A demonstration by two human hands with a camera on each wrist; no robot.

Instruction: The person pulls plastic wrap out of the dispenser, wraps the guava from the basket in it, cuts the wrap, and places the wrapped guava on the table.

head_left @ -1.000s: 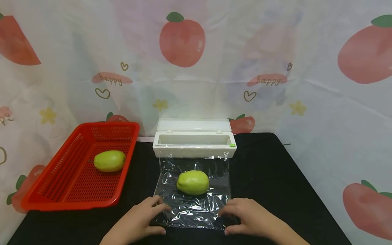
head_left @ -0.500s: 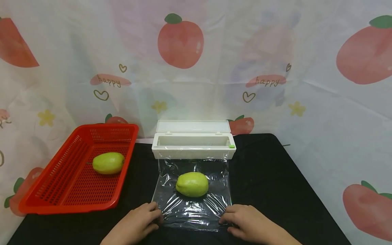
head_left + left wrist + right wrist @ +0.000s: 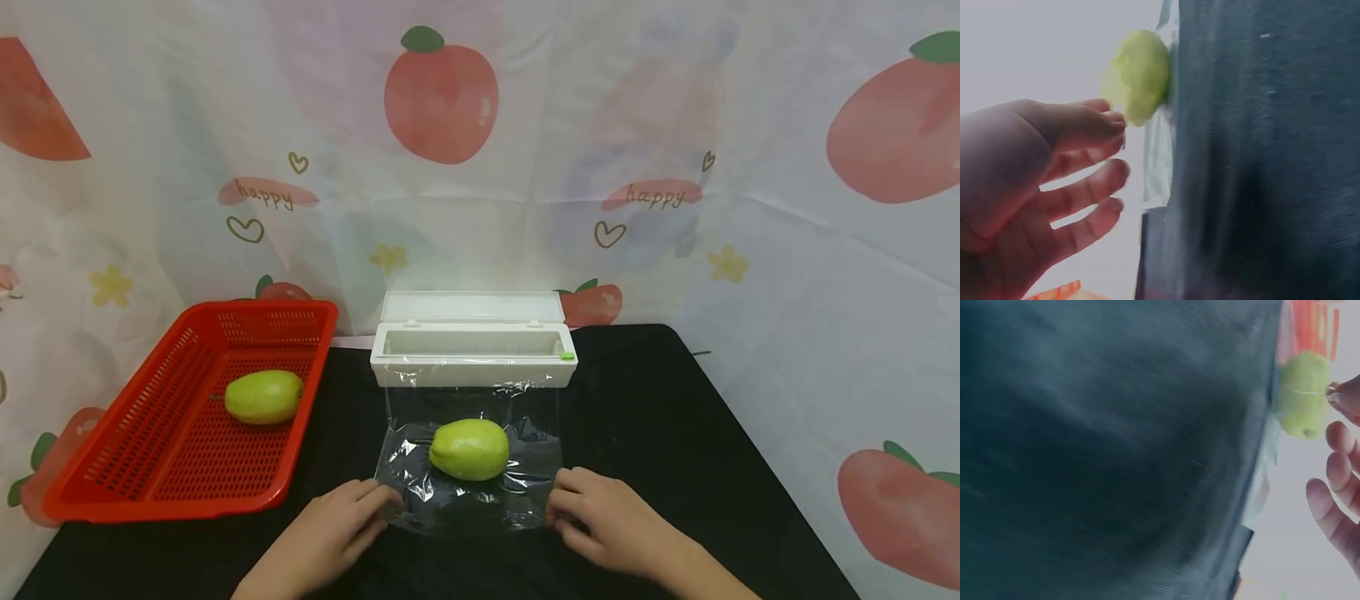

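Note:
A sheet of cling film (image 3: 480, 500) runs forward from an open white dispenser box (image 3: 474, 372). On the film lies a yellow-green oval fruit (image 3: 469, 450). My left hand (image 3: 333, 529) pinches the film's near left corner between thumb and index finger; the left wrist view shows the other fingers spread loosely beside the fruit (image 3: 1141, 75). At the near right corner my right hand (image 3: 603, 521) pinches the film in the same way, its thumb and fingertip together in the right wrist view. The film's near edge is raised toward the fruit and hard to see against the black cloth.
To the left stands a red plastic basket (image 3: 217, 450) holding a second yellow-green fruit (image 3: 264, 397). Black cloth (image 3: 645, 417) covers the table. Behind it hangs a printed curtain (image 3: 510, 233). The dispenser's lid (image 3: 472, 307) is tipped back, and a small green slider (image 3: 567, 356) sits on its front edge.
Both hands have closed on the film's near corners and moved slightly up and away from me. The near edge of the film has lifted toward the fruit, which stays in place.

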